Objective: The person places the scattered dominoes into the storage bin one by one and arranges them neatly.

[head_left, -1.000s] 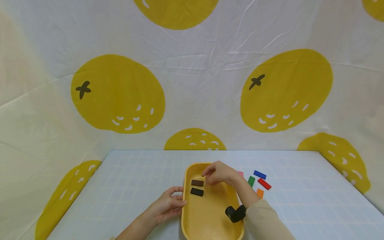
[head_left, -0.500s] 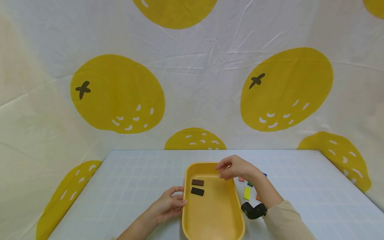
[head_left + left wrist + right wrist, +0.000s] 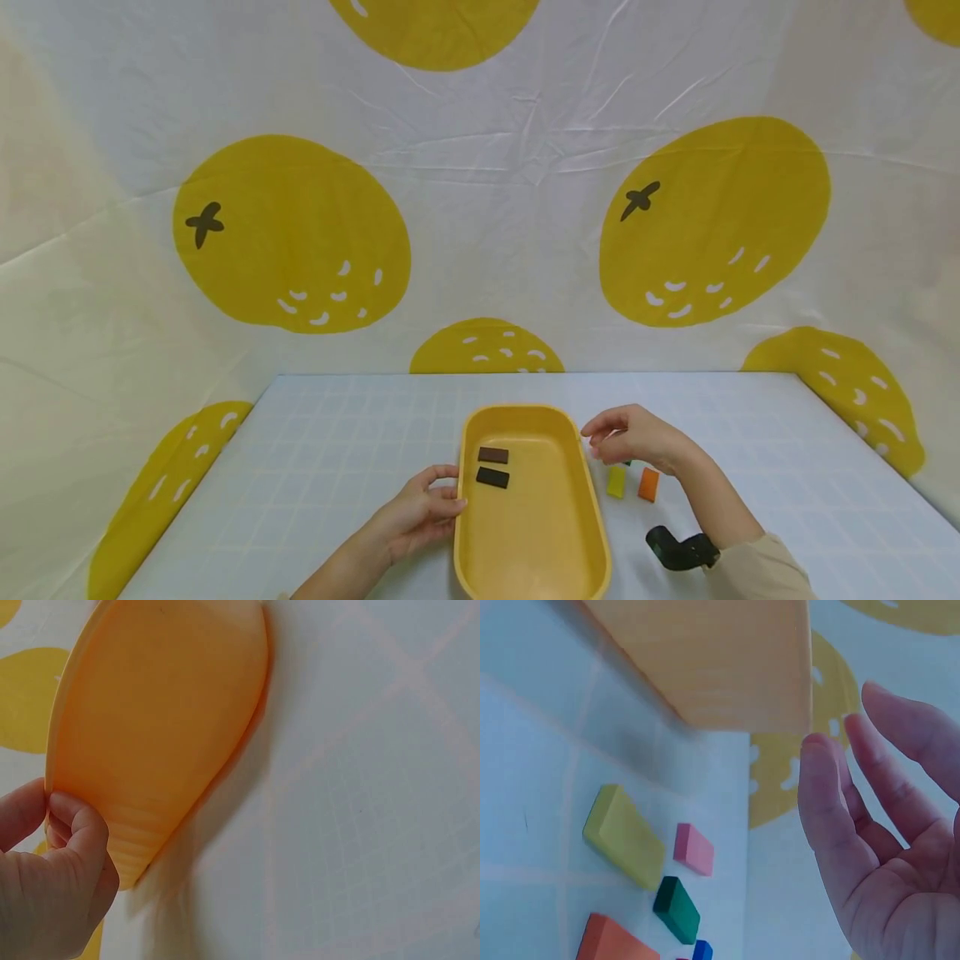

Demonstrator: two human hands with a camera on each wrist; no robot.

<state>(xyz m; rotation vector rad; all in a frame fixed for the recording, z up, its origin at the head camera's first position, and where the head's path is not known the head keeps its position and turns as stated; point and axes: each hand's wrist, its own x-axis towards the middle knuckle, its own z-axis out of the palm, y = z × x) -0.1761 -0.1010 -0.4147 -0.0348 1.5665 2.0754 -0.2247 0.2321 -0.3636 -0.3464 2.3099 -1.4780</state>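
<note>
A yellow plastic tray (image 3: pixel 534 533) with rounded corners lies lengthwise on the table. My left hand (image 3: pixel 422 512) pinches its left rim between thumb and fingers, as the left wrist view also shows. Inside the tray, towards the far left, a brown block (image 3: pixel 492 455) lies just beyond a black block (image 3: pixel 492 477). My right hand (image 3: pixel 636 437) is off the tray's far right side, above the loose blocks, fingers loosely bent and nothing held. Below it are a yellow block (image 3: pixel 616 482) and an orange block (image 3: pixel 648 484). The right hand partly hides the other blocks in the head view.
The right wrist view shows a pink block (image 3: pixel 695 849), a green block (image 3: pixel 677 909) and part of a blue block (image 3: pixel 702 950) beside the yellow one. A white cloth with large yellow fruit prints (image 3: pixel 292 233) hangs behind and beside the table.
My right hand has moved from over the tray, near the brown block, rightwards past the rim to above the loose blocks. My left hand and the tray have stayed in place.
</note>
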